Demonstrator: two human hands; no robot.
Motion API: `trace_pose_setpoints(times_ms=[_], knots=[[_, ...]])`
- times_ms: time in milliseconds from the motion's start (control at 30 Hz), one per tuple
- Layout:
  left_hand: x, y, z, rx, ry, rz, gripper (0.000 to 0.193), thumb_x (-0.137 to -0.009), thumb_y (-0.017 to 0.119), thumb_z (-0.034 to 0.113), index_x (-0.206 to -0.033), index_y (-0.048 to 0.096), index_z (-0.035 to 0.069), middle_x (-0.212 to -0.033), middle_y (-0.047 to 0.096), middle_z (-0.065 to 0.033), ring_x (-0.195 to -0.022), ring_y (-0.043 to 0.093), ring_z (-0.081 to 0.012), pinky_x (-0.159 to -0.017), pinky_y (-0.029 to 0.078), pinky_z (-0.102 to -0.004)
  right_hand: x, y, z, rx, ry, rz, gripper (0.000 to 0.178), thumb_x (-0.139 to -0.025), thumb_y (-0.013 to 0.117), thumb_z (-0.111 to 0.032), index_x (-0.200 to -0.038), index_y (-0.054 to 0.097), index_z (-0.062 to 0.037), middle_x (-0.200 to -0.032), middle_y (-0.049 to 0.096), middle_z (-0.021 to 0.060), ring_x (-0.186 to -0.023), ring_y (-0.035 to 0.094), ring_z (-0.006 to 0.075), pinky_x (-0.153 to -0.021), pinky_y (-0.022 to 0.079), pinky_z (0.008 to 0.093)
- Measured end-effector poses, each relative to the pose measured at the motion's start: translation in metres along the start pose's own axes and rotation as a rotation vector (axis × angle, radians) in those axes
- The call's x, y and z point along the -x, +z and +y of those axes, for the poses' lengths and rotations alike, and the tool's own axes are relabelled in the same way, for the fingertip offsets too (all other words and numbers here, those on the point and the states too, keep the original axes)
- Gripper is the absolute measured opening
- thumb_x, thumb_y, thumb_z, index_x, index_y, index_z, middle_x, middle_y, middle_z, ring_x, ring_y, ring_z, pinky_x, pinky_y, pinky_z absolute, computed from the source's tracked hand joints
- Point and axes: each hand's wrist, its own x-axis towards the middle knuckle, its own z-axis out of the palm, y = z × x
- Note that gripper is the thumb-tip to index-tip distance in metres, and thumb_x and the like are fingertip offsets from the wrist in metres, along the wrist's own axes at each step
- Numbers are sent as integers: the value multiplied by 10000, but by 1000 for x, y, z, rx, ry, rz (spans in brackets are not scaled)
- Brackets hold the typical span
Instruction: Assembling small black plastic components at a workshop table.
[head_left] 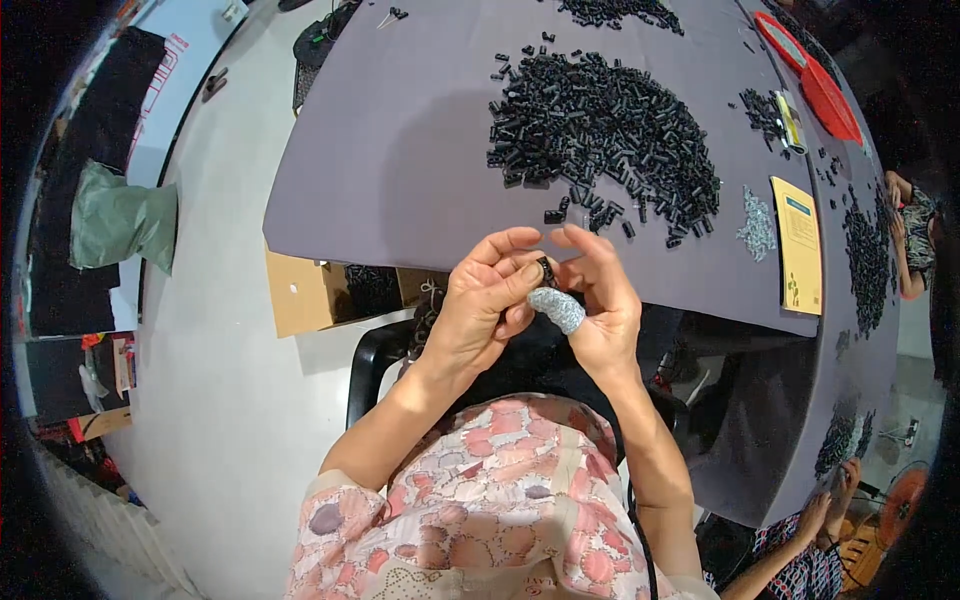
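Note:
My left hand (pixel 480 302) pinches a small black cylindrical part (pixel 546 270) between thumb and fingers, just in front of the table's near edge. Close against it is my right hand (pixel 604 310), its thumb wrapped in a silvery grey cover (pixel 557 309) and pressed toward the same part. The right fingers curl around the far side of the part, so their exact contact is partly hidden. Beyond both hands a large heap of similar black parts (pixel 610 140) lies on the grey-covered table (pixel 350 200).
Right of the heap are a pile of small clear pieces (pixel 757 222) and a yellow booklet (pixel 797 245). Red baskets (pixel 828 100) stand at the far right. Below the table edge sits an open cardboard box (pixel 300 295). Other people's hands (pixel 848 478) work along the right side.

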Motion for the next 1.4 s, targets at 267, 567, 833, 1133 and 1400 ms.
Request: trace_pose_setpoints(times_ms=[267,567,833,1133,1400], knots=[[-1,-2,-2,-35,60,45,156,-866,535,54,-1015,579,44,-884,621,-85,-470,440,-21,-363,322,-134,4,3,4,69,76,10,172,-720,660,-6,-855,554,-1,-783,575,54,-645,534,108,-581,453,234],[-4,-6,-4,-65,124,113,145,-870,530,53,-1006,571,27,-902,614,-95,-466,429,-23,-370,324,-145,3,16,10,50,2,49,149,-723,599,67,-855,555,15,-838,601,89,-691,596,149,-617,483,255],[-4,-13,-1,69,75,79,136,-867,529,49,-994,578,38,-897,612,-96,-468,440,-34,-369,323,-147,4,21,4,113,-1,30,153,-732,590,95,-860,563,17,-858,603,89,-717,598,133,-634,483,240],[-8,-10,3,15,57,27,165,-874,525,60,-1026,580,29,-884,604,-77,-482,436,-31,-369,322,-146,-2,13,2,-3,104,-31,96,-775,562,74,-858,563,24,-826,575,46,-730,554,83,-642,459,219],[-15,-23,6,-18,106,98,176,-864,552,83,-1020,565,4,-856,594,-52,-478,431,-23,-368,307,-143,-11,31,19,140,74,-10,65,-761,592,30,-802,545,12,-767,581,96,-653,581,169,-570,459,270]])
